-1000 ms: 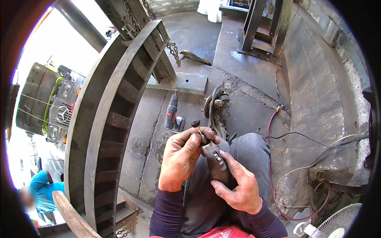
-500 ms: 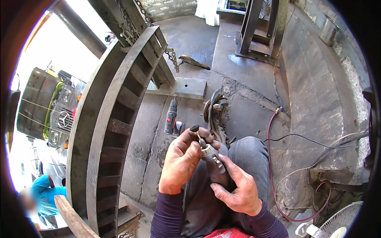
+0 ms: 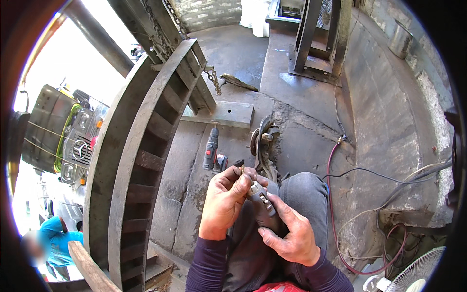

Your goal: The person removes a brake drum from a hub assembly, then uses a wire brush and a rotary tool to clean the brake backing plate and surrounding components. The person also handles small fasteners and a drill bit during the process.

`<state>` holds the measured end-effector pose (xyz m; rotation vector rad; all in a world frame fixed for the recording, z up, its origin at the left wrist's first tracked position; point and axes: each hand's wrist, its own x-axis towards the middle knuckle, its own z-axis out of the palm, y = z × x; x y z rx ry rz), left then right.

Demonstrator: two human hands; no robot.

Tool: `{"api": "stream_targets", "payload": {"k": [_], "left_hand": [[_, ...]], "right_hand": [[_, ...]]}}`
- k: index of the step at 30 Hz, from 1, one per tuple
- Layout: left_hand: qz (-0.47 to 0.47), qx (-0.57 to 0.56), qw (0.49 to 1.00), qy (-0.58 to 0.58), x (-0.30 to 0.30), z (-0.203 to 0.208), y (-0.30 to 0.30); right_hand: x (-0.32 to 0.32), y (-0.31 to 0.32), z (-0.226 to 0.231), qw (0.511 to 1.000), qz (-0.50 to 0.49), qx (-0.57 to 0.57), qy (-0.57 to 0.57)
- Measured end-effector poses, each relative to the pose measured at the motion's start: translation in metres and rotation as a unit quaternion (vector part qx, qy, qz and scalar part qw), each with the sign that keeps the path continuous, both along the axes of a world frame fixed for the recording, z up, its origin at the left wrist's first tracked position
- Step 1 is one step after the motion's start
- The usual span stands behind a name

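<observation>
My right hand [image 3: 292,238] is wrapped round the grey body of a small rotary tool [image 3: 263,205], which points up and away from me over my lap. Thumb and fingers of my left hand [image 3: 224,198] pinch at the tool's nose, round the thin shank of its bit. The dark tip of the bit [image 3: 239,163] sticks out above the fingertips; my fingers hide the collet. Beyond my hands, a cordless drill [image 3: 210,151] lies on the floor. To its right is a worn metal wheel-hub part [image 3: 263,141].
A tall curved steel ladder-like frame [image 3: 146,159] rises at left, with a chain [image 3: 212,79] hanging by it. A red hose [image 3: 331,194] and black cables [image 3: 374,168] cross the floor at right. A fan [image 3: 421,272] stands lower right. Someone in blue [image 3: 58,243] is at far left.
The fingers of my left hand have shifted up and closed round the bit, covering the collet. My right hand keeps its grip on the rotary tool. The view has tipped slightly.
</observation>
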<state>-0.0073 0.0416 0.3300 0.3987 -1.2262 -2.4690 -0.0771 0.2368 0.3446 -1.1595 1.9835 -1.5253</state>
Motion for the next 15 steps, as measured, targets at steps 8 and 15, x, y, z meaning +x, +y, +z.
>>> {"api": "stream_targets", "payload": {"k": [8, 15], "left_hand": [[-0.007, 0.068, 0.997, 0.032, -0.0008, -0.0003, 0.0024], [-0.007, 0.023, 0.999, 0.035, -0.002, -0.0031, -0.0016]], "right_hand": [[-0.0012, -0.0007, 0.0013, 1.0, -0.008, -0.003, -0.007], [-0.0009, -0.0009, 0.0014, 1.0, -0.005, -0.003, -0.005]]}}
